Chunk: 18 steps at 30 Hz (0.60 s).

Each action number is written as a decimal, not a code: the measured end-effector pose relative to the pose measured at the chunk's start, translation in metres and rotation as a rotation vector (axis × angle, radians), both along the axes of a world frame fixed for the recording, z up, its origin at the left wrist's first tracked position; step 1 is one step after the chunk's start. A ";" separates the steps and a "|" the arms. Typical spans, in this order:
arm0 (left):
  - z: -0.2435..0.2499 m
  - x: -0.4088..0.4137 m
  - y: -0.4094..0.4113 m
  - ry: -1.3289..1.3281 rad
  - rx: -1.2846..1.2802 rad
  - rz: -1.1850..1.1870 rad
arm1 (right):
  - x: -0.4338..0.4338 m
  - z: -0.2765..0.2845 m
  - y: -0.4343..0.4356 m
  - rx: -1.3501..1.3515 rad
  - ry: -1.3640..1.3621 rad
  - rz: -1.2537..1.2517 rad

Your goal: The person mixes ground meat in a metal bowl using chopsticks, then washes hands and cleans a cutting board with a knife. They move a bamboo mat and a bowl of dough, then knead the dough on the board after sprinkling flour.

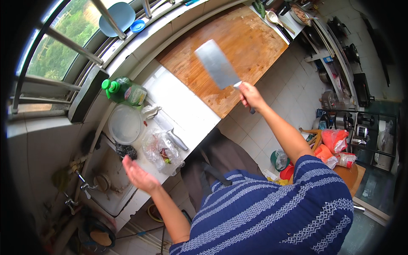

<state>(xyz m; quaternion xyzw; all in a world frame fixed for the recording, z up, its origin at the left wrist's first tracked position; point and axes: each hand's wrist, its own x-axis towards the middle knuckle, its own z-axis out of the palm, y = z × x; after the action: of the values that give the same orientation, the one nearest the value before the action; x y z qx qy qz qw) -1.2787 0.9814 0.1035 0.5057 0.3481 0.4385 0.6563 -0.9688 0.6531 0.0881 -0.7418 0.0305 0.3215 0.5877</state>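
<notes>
My right hand (250,95) grips the handle of a cleaver (218,63), its broad steel blade held over a large wooden cutting board (245,35). Whether the blade touches the board I cannot tell. My left hand (138,174) holds nothing and hovers near the edge of the sink (113,188). Just beyond its fingertips is a dark scouring pad (126,150). To its right a clear plastic bag (159,151) with food scraps lies on the white counter (188,110). A kitchen knife (170,129) rests behind the bag.
A green pump bottle (127,91) and a round translucent lid (125,124) stand by the wall. Past the board are cucumbers (259,8), a white ladle (273,17) and a bowl of minced food (299,15). Shelves with pots (344,121) and red bags (334,140) are at the right.
</notes>
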 end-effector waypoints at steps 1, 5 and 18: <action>-0.004 0.043 -0.019 -0.013 -0.037 -0.135 | 0.028 -0.015 -0.025 -0.064 -0.053 -0.117; -0.056 0.172 -0.050 0.358 0.248 -0.401 | 0.141 -0.057 -0.099 -0.212 -0.150 -0.404; -0.153 0.315 -0.052 0.693 0.553 -0.386 | 0.318 -0.112 -0.058 -0.309 -0.153 -0.168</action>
<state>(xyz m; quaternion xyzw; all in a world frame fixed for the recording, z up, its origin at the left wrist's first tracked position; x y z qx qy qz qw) -0.9637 0.9299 -0.0496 0.8329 0.3168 0.1904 0.4120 -0.6509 0.5948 -0.0235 -0.8405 0.0966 0.2052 0.4921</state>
